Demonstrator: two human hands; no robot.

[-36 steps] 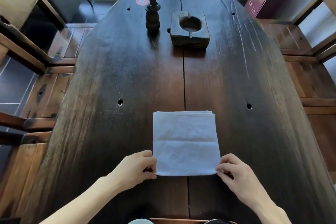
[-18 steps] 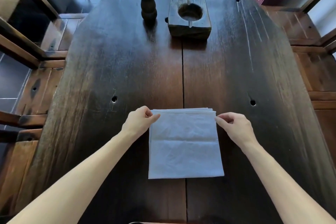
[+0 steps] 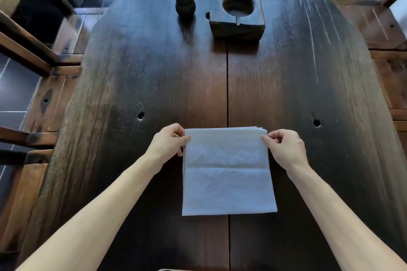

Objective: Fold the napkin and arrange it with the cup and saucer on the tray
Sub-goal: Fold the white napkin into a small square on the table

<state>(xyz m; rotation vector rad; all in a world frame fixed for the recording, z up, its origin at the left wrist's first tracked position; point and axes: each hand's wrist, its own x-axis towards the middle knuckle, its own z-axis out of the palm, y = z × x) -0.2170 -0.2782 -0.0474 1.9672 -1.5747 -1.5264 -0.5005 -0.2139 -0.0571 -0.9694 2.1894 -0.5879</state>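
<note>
Head view, left hand (image 3: 168, 142) and right hand (image 3: 285, 146) pinching napkin (image 3: 228, 171) far corners

Napkin (image 3: 228, 171): white, folded to a near-square, several layers, lying flat on the desk (image 3: 154, 72). Layer edges show stacked at the far right corner. One horizontal crease across the middle; surface lightly wrinkled. Left grip (image 3: 168, 142) pinches the far left corner, right grip (image 3: 284, 145) the far right corner; the rest of the napkin extends nearward from both grips.

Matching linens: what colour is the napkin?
White, faintly bluish in this light; the napkin shows best in the head view.
</note>
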